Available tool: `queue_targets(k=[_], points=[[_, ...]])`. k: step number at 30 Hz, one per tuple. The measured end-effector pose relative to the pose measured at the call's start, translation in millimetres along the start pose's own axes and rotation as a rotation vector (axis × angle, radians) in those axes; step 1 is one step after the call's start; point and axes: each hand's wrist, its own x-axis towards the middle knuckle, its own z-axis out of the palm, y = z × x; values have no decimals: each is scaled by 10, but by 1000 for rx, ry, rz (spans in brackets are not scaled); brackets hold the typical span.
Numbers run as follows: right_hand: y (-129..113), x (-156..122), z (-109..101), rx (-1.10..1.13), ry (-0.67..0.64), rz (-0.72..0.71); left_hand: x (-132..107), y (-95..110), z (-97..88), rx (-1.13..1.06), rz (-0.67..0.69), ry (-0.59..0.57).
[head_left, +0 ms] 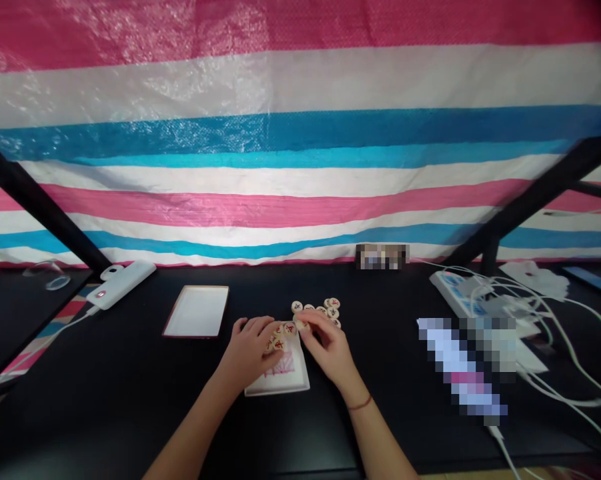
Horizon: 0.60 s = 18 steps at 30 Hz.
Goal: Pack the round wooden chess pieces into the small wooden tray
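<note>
My left hand [247,350] is curled over a few round cream xiangqi pieces [276,340] with red characters, and they seem held between its fingers and thumb. Below them lies a white card [290,381] with pink markings, partly hidden by that hand. My right hand [327,345] pinches one piece [299,324] at its fingertips. Just beyond those fingers, several more pieces [327,309] lie in a loose group on the black table [300,427].
A white tray with a red rim [195,311] lies to the left, near a white power bank [121,285]. On the right are a power strip [455,293], tangled white cables [545,333] and a pixelated object [463,367]. A striped tarpaulin [300,153] hangs behind the table.
</note>
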Motion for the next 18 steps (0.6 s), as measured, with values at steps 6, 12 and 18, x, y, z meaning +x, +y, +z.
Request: queue_targets(k=[6,12,18], points=[[-36,-161,105,-322,-166,-173,-14,-38,22,-78,-14,-29],[19,-152,126,-473,-208,-231,-38,-64,32,-127,-19,-30],[-37,-154,99,-500,-199,-217,-59,-67,15,-151,-17,-36]])
